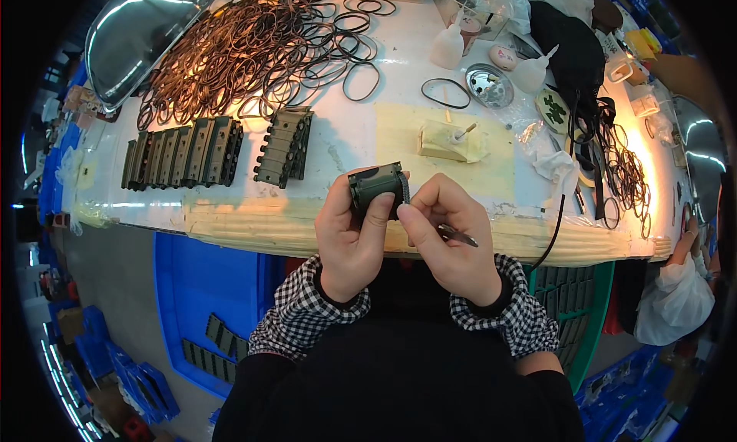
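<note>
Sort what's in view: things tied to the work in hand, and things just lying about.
In the work:
dark green part, in left hand
slim metal tool, in right hand
probably similar green parts, dark loops

Seemingly lying about:
black fabric
white squeeze bottle

Looks like a production workshop, judging by a heap of dark loops at the work surface's far left, matching green parts lined up toward the near left corner, squeeze bottles toward the far right corner, and a blue bin and green crate (stocked with dark green pieces) below the near edge. Includes a co-worker's white sleeve beyond the right end.
</note>
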Available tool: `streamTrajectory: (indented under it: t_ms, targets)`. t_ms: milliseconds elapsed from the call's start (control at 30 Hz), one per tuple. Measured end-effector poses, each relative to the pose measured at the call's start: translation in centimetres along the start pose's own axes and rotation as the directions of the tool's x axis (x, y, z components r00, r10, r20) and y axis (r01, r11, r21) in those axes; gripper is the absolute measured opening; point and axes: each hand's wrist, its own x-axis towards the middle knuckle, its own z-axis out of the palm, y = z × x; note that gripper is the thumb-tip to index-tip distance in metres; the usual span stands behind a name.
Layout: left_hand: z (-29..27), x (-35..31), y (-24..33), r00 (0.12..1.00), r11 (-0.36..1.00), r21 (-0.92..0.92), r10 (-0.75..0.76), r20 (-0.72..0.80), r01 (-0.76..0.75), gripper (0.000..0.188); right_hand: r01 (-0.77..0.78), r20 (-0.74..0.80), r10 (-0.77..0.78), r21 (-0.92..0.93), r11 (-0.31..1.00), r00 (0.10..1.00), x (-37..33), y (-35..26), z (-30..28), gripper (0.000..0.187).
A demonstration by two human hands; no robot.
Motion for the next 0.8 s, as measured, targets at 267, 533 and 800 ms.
streamTrajectory:
  t_ms: [267,533,800]
  targets:
    - [-0.7,0.2,-0.6,0.970,0.946,0.241,0.180,0.161,-0.216,0.022,-0.174,-0.018,0.192,0.352,0.920,0.981,0.7,-1.9,-0.3,0.012]
    - [0.6,0.1,-0.2,0.968,0.862,-0.444,-0.242,0.065,0.245,0.025,0.245,-0.096,-0.298,-0.366,0.898,0.950,0.4,-0.8,1.1,0.009]
    - [-0.4,0.6,-0.7,0.867,0.501,-0.742,-0.447,0.219,0.445,0.032,0.500,0.101,-0.622,-0.699,0.511,0.776,0.3,-0.9,2.2,0.021]
